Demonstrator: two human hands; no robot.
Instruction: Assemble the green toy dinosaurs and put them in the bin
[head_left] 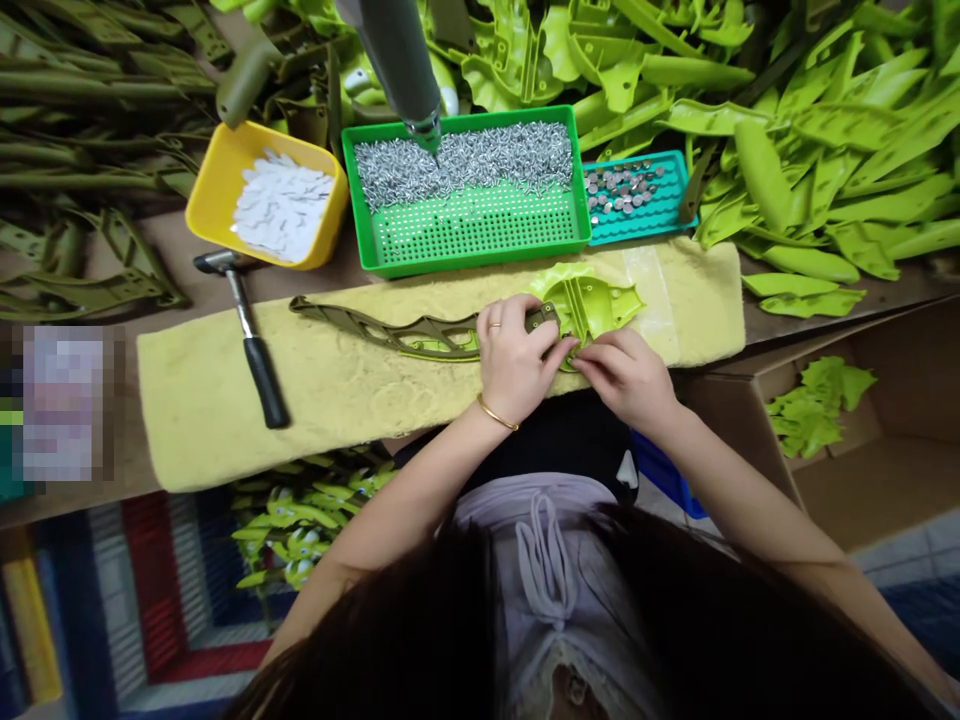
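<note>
Green plastic part (589, 305), pinched firmly by the left hand (514, 360) and right hand (626, 378) where it meets the olive strip (390, 335), could twist free across the yellow pad (360, 410) if either grip slackens.

Bright, even light across the whole scene, no source in view, only faint soft shadows under the hammer (251, 345). Crisp focus on the green plastic part (589, 305), small glints on the steel screws (461, 165). Soft blur on the dark hair (450, 640) in the foreground, slight bowing toward the frame edges.
</note>
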